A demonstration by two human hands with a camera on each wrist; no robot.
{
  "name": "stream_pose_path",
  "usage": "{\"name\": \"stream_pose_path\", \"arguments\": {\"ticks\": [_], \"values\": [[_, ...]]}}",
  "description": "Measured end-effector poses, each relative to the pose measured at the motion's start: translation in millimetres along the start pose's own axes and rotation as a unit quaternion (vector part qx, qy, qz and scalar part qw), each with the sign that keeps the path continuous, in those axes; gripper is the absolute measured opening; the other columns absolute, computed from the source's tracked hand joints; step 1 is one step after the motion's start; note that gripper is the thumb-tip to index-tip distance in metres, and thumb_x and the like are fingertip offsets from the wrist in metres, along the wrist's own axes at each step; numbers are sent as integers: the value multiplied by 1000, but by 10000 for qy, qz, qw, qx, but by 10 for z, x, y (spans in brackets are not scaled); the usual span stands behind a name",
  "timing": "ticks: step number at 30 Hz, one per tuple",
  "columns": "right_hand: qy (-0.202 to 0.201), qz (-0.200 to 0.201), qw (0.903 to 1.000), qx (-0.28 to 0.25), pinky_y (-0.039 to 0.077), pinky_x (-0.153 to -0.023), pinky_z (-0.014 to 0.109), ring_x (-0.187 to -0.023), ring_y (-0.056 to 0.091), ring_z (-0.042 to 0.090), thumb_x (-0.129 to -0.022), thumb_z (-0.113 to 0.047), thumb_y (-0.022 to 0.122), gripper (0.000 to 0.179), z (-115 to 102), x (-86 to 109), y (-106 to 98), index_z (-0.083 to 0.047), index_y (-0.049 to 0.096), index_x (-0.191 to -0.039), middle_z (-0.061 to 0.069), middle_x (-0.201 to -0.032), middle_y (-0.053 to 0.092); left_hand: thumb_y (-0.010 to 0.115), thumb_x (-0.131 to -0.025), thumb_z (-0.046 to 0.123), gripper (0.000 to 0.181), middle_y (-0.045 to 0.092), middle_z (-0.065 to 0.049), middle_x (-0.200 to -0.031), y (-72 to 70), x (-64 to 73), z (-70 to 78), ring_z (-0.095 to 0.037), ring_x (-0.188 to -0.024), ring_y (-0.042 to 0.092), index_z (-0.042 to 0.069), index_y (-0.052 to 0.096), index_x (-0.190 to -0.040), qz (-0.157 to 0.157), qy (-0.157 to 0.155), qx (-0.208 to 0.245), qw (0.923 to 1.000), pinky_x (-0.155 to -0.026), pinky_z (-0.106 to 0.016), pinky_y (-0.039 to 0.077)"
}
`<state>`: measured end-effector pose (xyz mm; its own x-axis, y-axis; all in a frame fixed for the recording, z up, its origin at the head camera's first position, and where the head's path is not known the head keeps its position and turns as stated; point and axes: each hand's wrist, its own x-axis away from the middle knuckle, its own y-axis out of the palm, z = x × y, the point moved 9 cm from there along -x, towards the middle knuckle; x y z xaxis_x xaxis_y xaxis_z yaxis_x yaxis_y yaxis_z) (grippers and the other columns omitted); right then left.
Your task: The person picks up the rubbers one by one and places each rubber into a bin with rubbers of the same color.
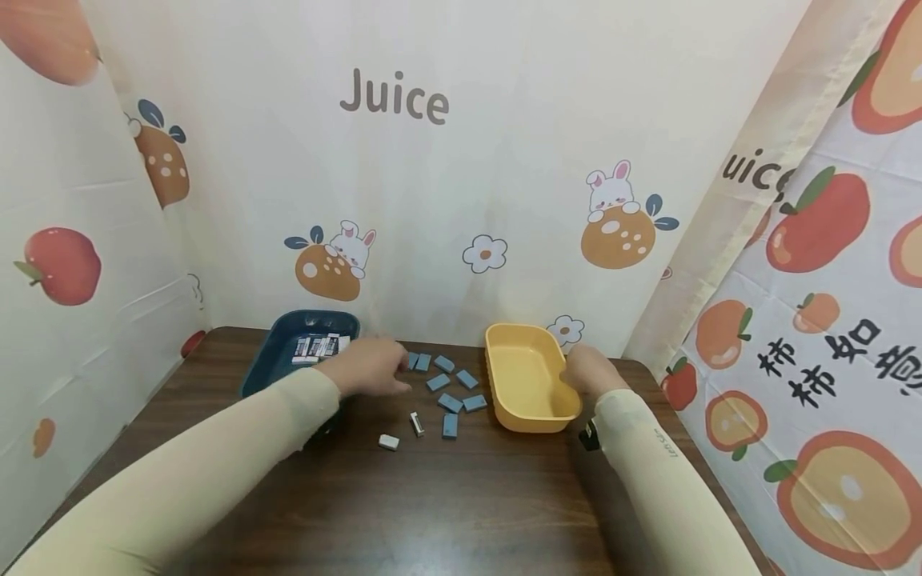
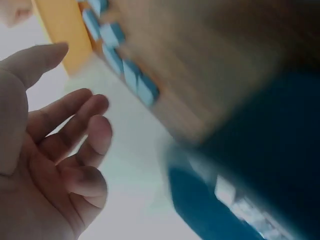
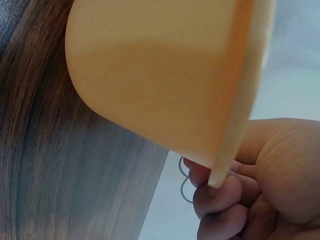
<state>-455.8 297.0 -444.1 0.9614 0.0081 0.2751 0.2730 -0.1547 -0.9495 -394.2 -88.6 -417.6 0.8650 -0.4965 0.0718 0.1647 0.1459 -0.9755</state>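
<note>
My left hand [image 1: 369, 366] hovers with loosely bent fingers beside the right edge of a dark blue bin [image 1: 254, 370], holding nothing. Several small white blocks with dark labels [image 1: 317, 346] lie inside that bin. Right of the hand, several small blue blocks [image 1: 450, 402] are scattered on the table; some also show in the left wrist view. Nearer the front are a white block [image 1: 389, 442] and a narrow white-and-dark piece [image 1: 416, 424]. My right hand [image 1: 592, 371] grips the right rim of a yellow bin [image 1: 522, 422], its fingers curled at the rim in the right wrist view.
The brown wooden table [image 1: 432, 512] ends at a printed curtain [image 1: 432, 184] behind both bins. More printed curtain [image 1: 814, 336] hangs along the right side, and another panel along the left. The yellow bin stands right of the blue blocks.
</note>
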Motion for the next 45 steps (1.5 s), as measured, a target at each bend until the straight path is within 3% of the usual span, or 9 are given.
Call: {"name": "stream_pose_path", "arguments": {"ticks": [4,7,15,18,19,26,32,39,45], "values": [[-35,-13,10000,27,48,-55,28,-59,57,17,-107,-12,65,36,-12,31,-4,-13,60,-71,3,-66,60,88,-99,45,35,62,5,-74,200,-34,268,-14,-66,52,17,72,-87,-318,216,-121,9992,-61,-34,44],[39,-53,10000,-26,48,-55,29,-58,57,17,-106,-12,66,36,5,23,-4,-13,60,-71,3,-66,59,90,-96,49,41,61,5,-74,293,-50,412,-13,-67,52,17,68,-83,-472,251,-126,9985,-62,-33,45],[-38,-144,9999,-67,53,-56,34,-59,61,21,-103,-13,68,32,260,-379,144,-13,62,-71,5,-67,63,96,-90,49,42,68,5,-77,433,-33,566,-14,-70,58,19,70,-78,-805,-47,54,9967,-64,-34,51],[0,-103,9999,-126,50,-56,33,-59,59,20,-102,-12,66,32,217,-295,85,-12,62,-71,4,-66,61,97,-90,46,39,70,5,-76,454,-24,578,-14,-69,60,18,73,-79,-832,-145,109,9964,-66,-35,52],[98,-101,9998,-103,52,-57,34,-60,61,22,-101,-9,65,30,119,-155,14,-11,63,-71,6,-66,62,97,-90,45,38,70,5,-76,458,-23,579,-14,-70,60,18,73,-80,-826,-169,117,9964,-66,-35,53],[-167,147,9997,-127,42,-52,27,-56,49,16,-100,-8,64,40,-11,86,-98,-18,51,-63,-2,-60,47,98,-89,37,31,70,5,-80,449,-21,598,-15,-73,63,17,75,-85,-767,-165,212,9967,-70,-35,58],[-206,187,9995,-149,42,-53,28,-57,50,17,-100,-8,63,39,19,64,-94,-17,51,-64,-2,-60,47,100,-87,34,32,68,6,-86,319,-2,555,-15,-76,61,16,74,-92,-580,94,265,9979,-69,-35,55],[-308,355,9989,-3,47,-58,31,-63,57,21,-100,-10,64,35,-2,49,-84,-15,55,-67,2,-66,55,98,-85,19,25,69,3,-86,-109,70,350,-16,-75,59,14,75,-93,22,253,223,9994,-68,-37,54],[-288,318,9991,-20,44,-55,29,-61,55,20,-100,-8,64,35,-20,37,-37,-15,56,-68,0,-64,52,98,-87,22,21,79,1,-94,-398,146,-40,-17,-81,70,14,84,-99,232,-195,9,9995,-79,-40,65]]}}
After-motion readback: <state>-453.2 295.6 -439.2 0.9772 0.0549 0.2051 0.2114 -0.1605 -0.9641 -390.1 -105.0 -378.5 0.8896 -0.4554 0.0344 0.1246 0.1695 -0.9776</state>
